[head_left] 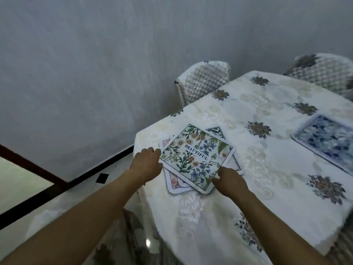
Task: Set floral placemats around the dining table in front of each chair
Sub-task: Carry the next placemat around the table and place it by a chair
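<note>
Head view — floral placemat (196, 157) gripped atop the stack (174, 183) at the table's corner.
My left hand (147, 161) curls round its left corner and my right hand (230, 181) pinches its near edge; a blue placemat (328, 140) already lies to the right. Risk — lifting carelessly could drag the askew mats beneath off the corner, or rumple the tablecloth (267, 188).

Placemat stack (196, 158) near table (219, 207) left corner, lone placemat (326, 142) right, chairs (204, 83) behind.
</note>
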`<act>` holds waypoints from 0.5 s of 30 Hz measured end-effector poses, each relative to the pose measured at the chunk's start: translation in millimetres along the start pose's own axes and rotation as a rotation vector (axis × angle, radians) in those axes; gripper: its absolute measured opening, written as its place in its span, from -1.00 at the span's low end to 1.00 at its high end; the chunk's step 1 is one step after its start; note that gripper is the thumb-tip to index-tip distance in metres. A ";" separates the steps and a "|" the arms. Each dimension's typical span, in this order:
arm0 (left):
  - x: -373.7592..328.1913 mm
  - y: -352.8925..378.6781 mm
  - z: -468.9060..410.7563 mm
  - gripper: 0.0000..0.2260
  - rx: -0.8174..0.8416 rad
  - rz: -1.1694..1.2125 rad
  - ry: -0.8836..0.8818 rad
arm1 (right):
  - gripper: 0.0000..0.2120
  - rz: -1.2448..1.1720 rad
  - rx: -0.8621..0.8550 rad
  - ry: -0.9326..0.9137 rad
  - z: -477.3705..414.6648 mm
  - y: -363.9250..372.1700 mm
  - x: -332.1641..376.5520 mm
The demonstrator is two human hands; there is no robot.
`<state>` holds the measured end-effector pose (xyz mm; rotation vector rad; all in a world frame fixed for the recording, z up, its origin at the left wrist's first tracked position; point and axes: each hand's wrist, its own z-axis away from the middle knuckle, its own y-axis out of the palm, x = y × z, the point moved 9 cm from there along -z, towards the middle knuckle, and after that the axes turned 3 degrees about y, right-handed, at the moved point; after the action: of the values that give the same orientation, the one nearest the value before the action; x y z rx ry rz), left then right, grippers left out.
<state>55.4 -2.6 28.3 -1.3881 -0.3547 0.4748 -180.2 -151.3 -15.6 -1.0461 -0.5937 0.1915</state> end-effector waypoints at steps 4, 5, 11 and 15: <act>3.9 38.7 -66.2 -0.65 0.078 0.066 -0.016 | -0.76 -0.211 0.034 0.168 -37.1 28.6 -36.4; 4.7 49.5 -80.6 -0.63 0.098 0.086 -0.028 | -0.75 -0.279 0.038 0.208 -45.3 35.2 -44.7; 11.9 113.9 -130.2 -0.50 0.212 0.245 -0.121 | -0.80 -0.517 0.002 0.350 -73.3 59.5 -71.4; 22.7 125.8 -142.0 -0.61 0.123 0.366 -0.234 | -0.75 -0.599 -0.058 0.438 -80.9 67.8 -78.6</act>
<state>132.7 -97.2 -118.7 -1.2828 -0.2549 0.9503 -192.6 -211.6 -131.9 -0.8863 -0.4885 -0.5702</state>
